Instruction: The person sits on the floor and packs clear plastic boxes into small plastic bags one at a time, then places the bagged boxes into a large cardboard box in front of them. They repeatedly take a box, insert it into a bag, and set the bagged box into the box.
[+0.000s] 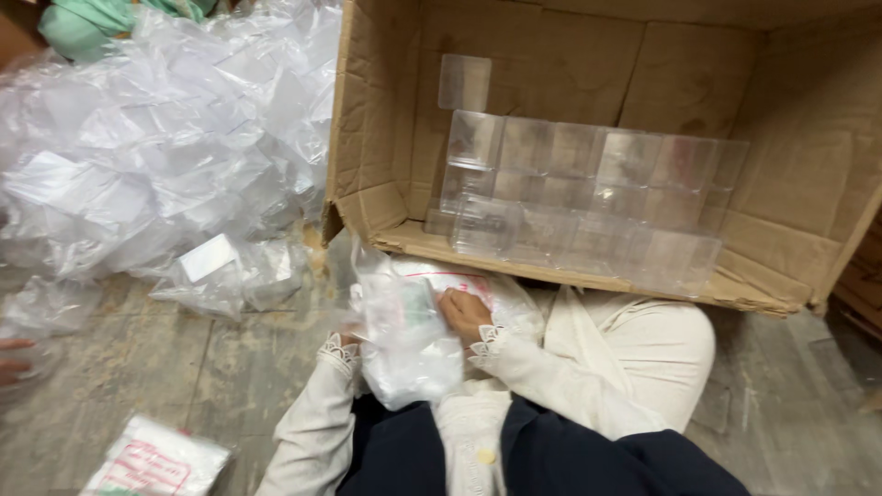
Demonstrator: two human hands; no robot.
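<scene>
1. Right hand [462,315] pressed against a clear plastic bag [409,344], fingers curled on its upper part, gripping it, just above the lap
2. Left hand [352,332] mostly hidden behind the same bag, only a sliver showing past a lace-edged cuff; cannot tell how far its fingers are closed
3. Bag held upright between both hands, crumpled, with something pale green showing faintly inside, just in front of the cardboard box [386,110]
4. Box lying on its side on the floor [165,367], open face toward the camera, lower flap touching the knee in cream fabric
5. Inside the box, clear plastic cases [588,197] stacked in rows, one single case [464,81] leaning against the back wall above them
6. To the left, a large heap of empty clear bags [156,138] spread over the floor, beside the box
7. Near the lower left edge, a flat packet with red print [156,459] on the floor
8. At the far left edge, fingertips of another person [11,358], well apart from the bag
</scene>
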